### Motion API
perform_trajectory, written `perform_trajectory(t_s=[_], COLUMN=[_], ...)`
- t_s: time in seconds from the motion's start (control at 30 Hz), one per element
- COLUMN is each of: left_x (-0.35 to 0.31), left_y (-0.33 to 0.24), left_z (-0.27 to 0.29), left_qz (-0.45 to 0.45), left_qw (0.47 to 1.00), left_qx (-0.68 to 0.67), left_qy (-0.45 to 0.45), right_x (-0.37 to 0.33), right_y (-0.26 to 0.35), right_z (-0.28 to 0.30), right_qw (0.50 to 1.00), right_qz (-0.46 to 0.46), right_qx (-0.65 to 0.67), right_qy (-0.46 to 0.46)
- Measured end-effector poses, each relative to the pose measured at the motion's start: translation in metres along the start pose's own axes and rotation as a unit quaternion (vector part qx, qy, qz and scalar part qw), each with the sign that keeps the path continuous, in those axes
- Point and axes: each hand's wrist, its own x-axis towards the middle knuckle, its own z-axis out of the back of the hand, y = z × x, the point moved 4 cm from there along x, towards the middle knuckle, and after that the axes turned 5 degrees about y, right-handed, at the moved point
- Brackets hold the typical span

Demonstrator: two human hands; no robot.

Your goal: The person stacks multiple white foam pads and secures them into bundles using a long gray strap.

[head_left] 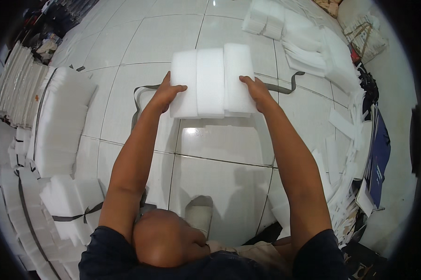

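Note:
Three white foam sheet stacks (210, 84) sit side by side in front of me as one block, the right one reaching a little farther away than the others. Against the block's left side presses my left hand (166, 94), its thumb on top. My right hand (258, 93) grips the opposite side in the same way, thumb over the upper face. The fingers under and behind the foam are partly hidden. A dark grey strap (281, 88) comes out from under the block on the right and also on the left, where it curves down along the tiles.
Tall bundles of white foam (63, 121) stand at the left, with a strapped foam bundle (75, 207) nearer me. More foam stacks (304, 35) lie at the far right. Foam offcuts (343, 126) and a blue folder-like item (380, 144) line the right wall. My knee (164, 238) is below.

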Motion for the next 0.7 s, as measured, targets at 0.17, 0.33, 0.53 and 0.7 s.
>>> perform_trajectory(t_s=[0.17,0.33,0.53,0.7], left_x=[0.006,0.018,0.003,-0.002], left_y=[-0.002,0.005,-0.002,-0.009], left_z=[-0.004,-0.002,-0.001,-0.009], left_qz=[0.027,0.072,0.062,0.029], left_qw=[0.998,0.995,0.997,0.998], left_qx=[-0.049,-0.064,-0.053,-0.052], left_qy=[0.029,0.008,-0.016,-0.001], right_x=[-0.016,-0.002,-0.045,-0.037], right_y=[0.013,0.002,0.021,0.012], right_z=[0.001,0.009,0.014,0.012], right_qw=[0.999,0.996,0.923,0.938], right_qz=[-0.025,0.013,0.1,0.067], right_qx=[-0.044,-0.067,-0.299,-0.287], right_qy=[-0.012,-0.057,-0.22,-0.185])
